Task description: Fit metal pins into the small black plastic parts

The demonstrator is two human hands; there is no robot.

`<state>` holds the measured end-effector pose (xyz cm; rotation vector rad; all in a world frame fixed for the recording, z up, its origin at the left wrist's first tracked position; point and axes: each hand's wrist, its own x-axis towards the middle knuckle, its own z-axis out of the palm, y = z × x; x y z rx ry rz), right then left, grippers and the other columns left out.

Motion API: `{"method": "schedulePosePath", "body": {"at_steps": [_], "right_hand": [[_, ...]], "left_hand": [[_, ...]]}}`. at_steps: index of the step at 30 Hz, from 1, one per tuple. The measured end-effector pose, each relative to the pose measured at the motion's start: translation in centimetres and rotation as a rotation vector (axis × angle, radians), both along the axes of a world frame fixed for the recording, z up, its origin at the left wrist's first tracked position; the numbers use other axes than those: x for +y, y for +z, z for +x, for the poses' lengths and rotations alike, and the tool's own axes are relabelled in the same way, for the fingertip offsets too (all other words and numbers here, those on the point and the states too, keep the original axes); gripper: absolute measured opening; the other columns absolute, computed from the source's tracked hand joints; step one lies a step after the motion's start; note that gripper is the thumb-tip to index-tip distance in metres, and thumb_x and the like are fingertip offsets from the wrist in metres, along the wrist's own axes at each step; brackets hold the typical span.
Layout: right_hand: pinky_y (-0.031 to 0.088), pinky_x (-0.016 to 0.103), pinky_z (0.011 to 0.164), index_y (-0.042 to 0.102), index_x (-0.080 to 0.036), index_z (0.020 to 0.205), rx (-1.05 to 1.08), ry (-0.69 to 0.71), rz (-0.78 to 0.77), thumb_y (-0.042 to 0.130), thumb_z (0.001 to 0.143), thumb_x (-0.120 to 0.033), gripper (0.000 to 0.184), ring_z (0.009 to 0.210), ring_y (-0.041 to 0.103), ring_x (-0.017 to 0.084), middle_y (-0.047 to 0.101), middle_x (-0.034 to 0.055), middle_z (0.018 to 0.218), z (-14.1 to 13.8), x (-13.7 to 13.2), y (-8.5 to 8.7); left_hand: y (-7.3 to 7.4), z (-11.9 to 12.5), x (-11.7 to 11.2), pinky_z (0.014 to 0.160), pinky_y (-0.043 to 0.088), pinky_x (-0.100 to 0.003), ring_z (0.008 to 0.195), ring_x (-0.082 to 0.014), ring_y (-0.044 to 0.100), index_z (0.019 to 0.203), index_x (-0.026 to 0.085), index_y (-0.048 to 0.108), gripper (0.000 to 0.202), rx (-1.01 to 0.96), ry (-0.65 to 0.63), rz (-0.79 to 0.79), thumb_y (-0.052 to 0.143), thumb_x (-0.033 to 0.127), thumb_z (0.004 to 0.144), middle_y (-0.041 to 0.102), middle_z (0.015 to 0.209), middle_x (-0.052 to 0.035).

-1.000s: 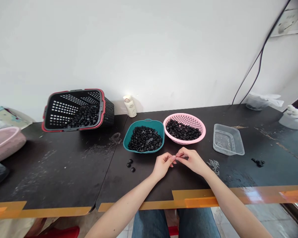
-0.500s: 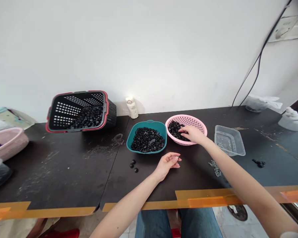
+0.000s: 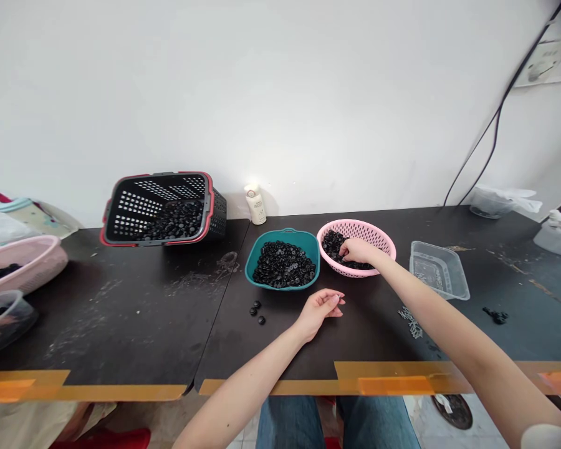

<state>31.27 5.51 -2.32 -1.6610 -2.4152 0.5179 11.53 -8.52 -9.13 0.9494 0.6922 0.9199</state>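
My right hand (image 3: 356, 250) reaches into the pink perforated bowl (image 3: 382, 241), fingers curled among the small black parts inside. My left hand (image 3: 321, 308) rests on the black table (image 3: 121, 312) in front of the teal bowl (image 3: 257, 255), palm up, fingers loosely curled with the thumb and fingertips pinched; what they hold is too small to make out. The teal bowl is heaped with black round parts. Three loose black parts (image 3: 257, 310) lie left of my left hand.
A clear plastic tray (image 3: 439, 269) sits right of the pink bowl, with small metal pins (image 3: 410, 321) scattered before it. A black-and-red basket (image 3: 163, 207) of black parts leans at the back wall. A small white bottle (image 3: 257, 203), another pink bowl (image 3: 23, 265) and a black clump (image 3: 495, 314) also stand about.
My hands were pinched together in front of the bowls; the right hand left and reached into the pink bowl. The left hand stayed on the table. The view shifted slightly left.
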Motion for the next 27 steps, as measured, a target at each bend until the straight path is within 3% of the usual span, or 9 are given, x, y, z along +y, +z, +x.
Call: {"method": "schedulePosePath", "body": {"at_steps": [2,5,6,9,11,13,18,22,27], "right_hand": [[0.047,0.030,0.072,0.074,-0.021,0.074,0.043,-0.017,0.022,0.064,0.067,-0.009,0.017,0.072,0.066,0.022,0.072,0.0041,0.075,0.2,-0.2,0.3],[0.048,0.031,0.075,0.072,-0.018,0.089,0.185,-0.069,0.071,0.062,0.075,-0.020,0.018,0.081,0.065,0.022,0.071,0.0072,0.086,0.6,-2.0,1.3],[0.049,0.031,0.076,0.070,-0.019,0.099,0.302,-0.082,0.062,0.060,0.078,-0.023,0.023,0.084,0.064,0.021,0.070,0.0075,0.094,0.7,-3.1,1.6],[0.050,0.032,0.081,0.062,-0.023,0.117,1.011,-0.088,-0.148,0.062,0.080,-0.031,0.037,0.089,0.064,0.017,0.068,0.0064,0.108,-0.1,-7.7,1.3],[0.049,0.032,0.086,0.066,-0.024,0.110,1.332,-0.165,-0.255,0.066,0.078,-0.033,0.033,0.088,0.064,0.016,0.070,0.0053,0.104,-1.3,-10.9,0.1],[0.049,0.031,0.087,0.070,-0.021,0.100,1.520,-0.240,-0.388,0.072,0.074,-0.031,0.027,0.090,0.065,0.016,0.072,0.0053,0.096,-2.7,-13.2,-1.6],[0.051,0.026,0.084,0.071,-0.019,0.089,1.746,-0.361,-0.672,0.077,0.071,-0.027,0.021,0.088,0.067,0.014,0.073,0.0039,0.092,-4.5,-14.9,-5.3],[0.052,0.022,0.083,0.071,-0.021,0.090,1.797,-0.379,-0.791,0.077,0.071,-0.027,0.020,0.084,0.068,0.011,0.073,0.0016,0.092,-4.7,-14.7,-6.1],[0.052,0.023,0.084,0.072,-0.022,0.092,1.789,-0.375,-0.835,0.076,0.072,-0.028,0.021,0.085,0.067,0.012,0.073,0.0004,0.090,-4.9,-14.9,-6.4]], "left_hand": [[0.1,0.0,0.0,0.070,0.053,-0.025,0.062,-0.0054,0.054,0.097,0.013,0.067,0.036,0.000,0.002,0.002,0.071,0.041,0.074,0.064,0.084,-0.0048],[0.1,0.0,-0.1,0.070,0.053,-0.024,0.062,-0.0055,0.055,0.097,0.013,0.067,0.036,0.007,0.021,0.013,0.070,0.041,0.075,0.065,0.087,-0.0054],[0.1,0.1,-0.2,0.069,0.053,-0.024,0.063,-0.0059,0.056,0.096,0.013,0.066,0.035,0.019,0.043,0.025,0.070,0.040,0.074,0.065,0.088,-0.0056],[0.1,0.2,-0.4,0.067,0.053,-0.024,0.065,-0.0082,0.058,0.094,0.014,0.065,0.032,0.099,0.196,0.148,0.071,0.038,0.074,0.064,0.084,-0.0043],[0.1,0.2,-0.7,0.067,0.052,-0.024,0.067,-0.0096,0.059,0.094,0.015,0.064,0.028,0.207,0.335,0.304,0.071,0.034,0.075,0.064,0.084,-0.0031],[0.2,0.1,-1.1,0.067,0.052,-0.024,0.070,-0.0104,0.059,0.096,0.017,0.064,0.024,0.330,0.444,0.469,0.069,0.031,0.076,0.064,0.087,-0.0029],[0.5,-0.3,-1.8,0.067,0.053,-0.023,0.073,-0.0111,0.060,0.094,0.019,0.063,0.014,0.493,0.533,0.757,0.065,0.025,0.081,0.063,0.085,-0.0024],[0.8,-0.4,-1.8,0.068,0.055,-0.024,0.079,-0.0129,0.062,0.097,0.020,0.064,0.015,0.532,0.547,0.852,0.063,0.023,0.082,0.064,0.091,-0.0042],[1.0,-0.3,-1.8,0.072,0.056,-0.027,0.081,-0.0142,0.062,0.095,0.020,0.066,0.014,0.597,0.555,0.838,0.062,0.025,0.083,0.064,0.091,-0.0046]]}}
